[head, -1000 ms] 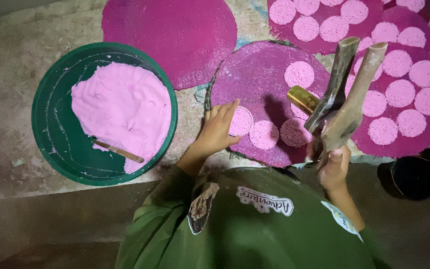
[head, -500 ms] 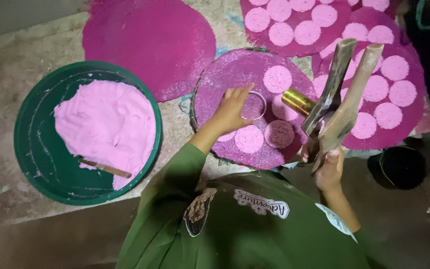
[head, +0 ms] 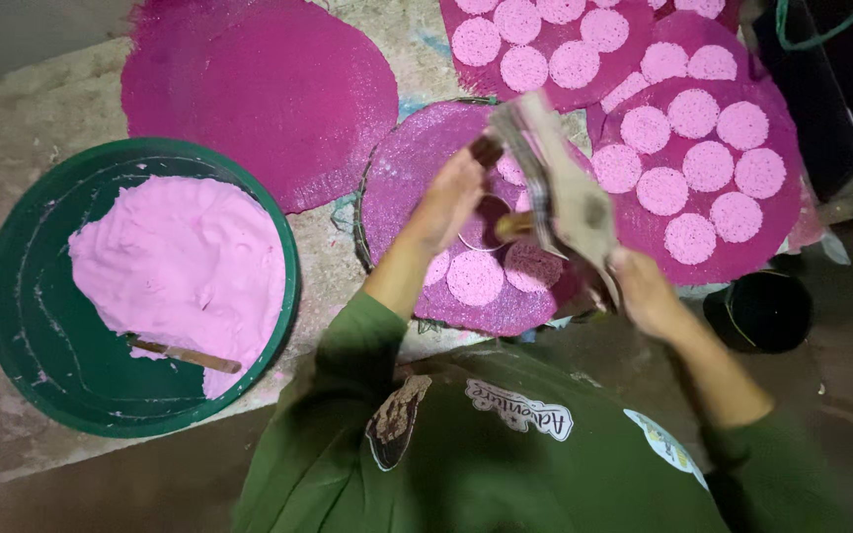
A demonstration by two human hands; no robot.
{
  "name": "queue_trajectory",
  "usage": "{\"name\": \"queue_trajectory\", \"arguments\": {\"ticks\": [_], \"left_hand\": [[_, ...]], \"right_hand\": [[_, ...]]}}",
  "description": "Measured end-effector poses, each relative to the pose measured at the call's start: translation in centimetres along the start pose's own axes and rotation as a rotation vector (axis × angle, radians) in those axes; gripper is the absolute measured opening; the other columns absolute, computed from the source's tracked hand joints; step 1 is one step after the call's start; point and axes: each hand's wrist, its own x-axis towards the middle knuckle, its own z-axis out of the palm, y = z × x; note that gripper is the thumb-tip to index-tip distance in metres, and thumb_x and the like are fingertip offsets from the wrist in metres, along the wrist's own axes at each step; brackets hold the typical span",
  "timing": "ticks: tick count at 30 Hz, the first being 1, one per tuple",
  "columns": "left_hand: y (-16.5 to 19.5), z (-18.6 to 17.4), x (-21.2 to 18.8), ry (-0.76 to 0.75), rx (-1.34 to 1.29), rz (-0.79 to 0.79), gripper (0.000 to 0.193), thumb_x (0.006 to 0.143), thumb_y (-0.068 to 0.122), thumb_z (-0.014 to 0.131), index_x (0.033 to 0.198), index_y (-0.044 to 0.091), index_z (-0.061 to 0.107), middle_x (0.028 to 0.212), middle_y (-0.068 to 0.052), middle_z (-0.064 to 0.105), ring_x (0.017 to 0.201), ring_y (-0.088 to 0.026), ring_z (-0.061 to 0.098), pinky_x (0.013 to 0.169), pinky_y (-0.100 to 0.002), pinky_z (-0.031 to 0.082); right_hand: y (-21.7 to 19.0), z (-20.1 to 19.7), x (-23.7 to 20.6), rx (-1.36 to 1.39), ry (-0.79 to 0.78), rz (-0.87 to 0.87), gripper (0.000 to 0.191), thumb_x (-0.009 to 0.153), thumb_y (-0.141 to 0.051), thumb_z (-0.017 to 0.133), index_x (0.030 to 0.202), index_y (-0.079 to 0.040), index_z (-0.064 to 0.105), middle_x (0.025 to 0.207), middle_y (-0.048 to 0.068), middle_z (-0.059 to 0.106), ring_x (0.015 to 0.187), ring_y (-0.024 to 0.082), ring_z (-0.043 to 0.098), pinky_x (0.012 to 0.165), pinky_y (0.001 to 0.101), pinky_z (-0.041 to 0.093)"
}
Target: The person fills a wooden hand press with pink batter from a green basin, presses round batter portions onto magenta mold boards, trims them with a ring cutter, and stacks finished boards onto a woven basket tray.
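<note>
Far left, a round green basin (head: 22, 326) sits on the rough pale floor (head: 12, 178), holding a thick mound of soft pink paste (head: 185, 271); a thin wooden stick (head: 185, 353) lies at the mound's lower edge, partly sunk in it. Just above and to the right of the basin lies a bare round magenta mat (head: 259, 89), with nothing on it. Next comes the middle mat (head: 402, 168), also magenta and woven, directly in front of the person in the green sleeves. The left hand (head: 446, 202) reaches over it with fingers curled down around a small ring mould (head: 484, 222) that rests on the mat; whether the fingers actually pinch the ring is hard to tell. Pale pink discs (head: 474, 278) already lie pressed on the near part of this mat, just below the ring. Beside it, the right hand (head: 644, 291) is closed around the lower end of a flat, worn paddle-like tool (head: 560, 188), which rises tilted up and left over the middle mat, its top slightly blurred. Further right, overlapping mats (head: 792, 148) carry neat rows of finished pink discs (head: 708, 166), set close but apart. Below those, at the right edge, a small dark pot (head: 762, 311) stands on the floor.
</note>
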Motion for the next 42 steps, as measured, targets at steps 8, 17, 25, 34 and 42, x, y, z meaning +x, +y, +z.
{"name": "queue_trajectory", "arguments": {"ticks": [8, 17, 25, 34, 42], "left_hand": [[-1.0, 1.1, 2.9, 0.507, -0.901, 0.103, 0.037, 0.098, 0.047, 0.068, 0.084, 0.018, 0.049, 0.070, 0.006, 0.045, 0.068, -0.010, 0.049, 0.078, -0.032, 0.049], [0.9, -2.2, 1.3, 0.534, -0.837, 0.227, 0.036, 0.101, 0.042, 0.060, 0.077, 0.021, 0.044, 0.064, 0.010, 0.039, 0.059, -0.007, 0.041, 0.069, -0.030, 0.044], [-2.1, -0.1, 2.9, 0.587, -0.947, 0.203, 0.033, 0.097, 0.036, 0.060, 0.073, 0.022, 0.042, 0.061, 0.011, 0.037, 0.056, -0.007, 0.037, 0.067, -0.030, 0.041], [1.5, -1.6, 4.3, 0.530, -0.756, 0.302, 0.029, 0.097, 0.030, 0.057, 0.074, 0.021, 0.041, 0.059, 0.009, 0.032, 0.053, -0.008, 0.032, 0.061, -0.031, 0.038], [-1.7, -0.6, 3.1, 0.860, -0.788, 0.173, 0.030, 0.095, 0.033, 0.056, 0.075, 0.020, 0.038, 0.057, 0.007, 0.031, 0.050, -0.010, 0.031, 0.058, -0.032, 0.037]], "right_hand": [[-11.8, -0.8, 5.3, -0.649, -0.251, 0.450, 0.072, 0.101, -0.065, 0.026, 0.100, -0.010, 0.072, 0.067, 0.007, 0.061, 0.062, 0.022, 0.057, 0.059, 0.0435, 0.046], [-15.3, 4.3, 5.9, -0.749, -0.147, 0.085, 0.066, 0.103, -0.057, 0.032, 0.111, -0.004, 0.072, 0.069, 0.023, 0.067, 0.069, 0.039, 0.069, 0.073, 0.0523, 0.051], [-15.2, 2.2, 5.4, -0.933, -0.115, 0.176, 0.070, 0.107, -0.056, 0.031, 0.100, -0.002, 0.075, 0.073, 0.022, 0.072, 0.074, 0.037, 0.072, 0.077, 0.0524, 0.054], [-13.2, 4.0, 7.2, -0.921, 0.065, -0.105, 0.056, 0.105, -0.052, 0.042, 0.112, -0.003, 0.069, 0.080, 0.027, 0.069, 0.077, 0.046, 0.068, 0.071, 0.0563, 0.052], [-10.9, 3.0, 7.3, -0.998, -0.126, 0.092, 0.057, 0.107, -0.052, 0.030, 0.109, -0.008, 0.066, 0.068, 0.017, 0.063, 0.059, 0.033, 0.064, 0.060, 0.0496, 0.055]]}}
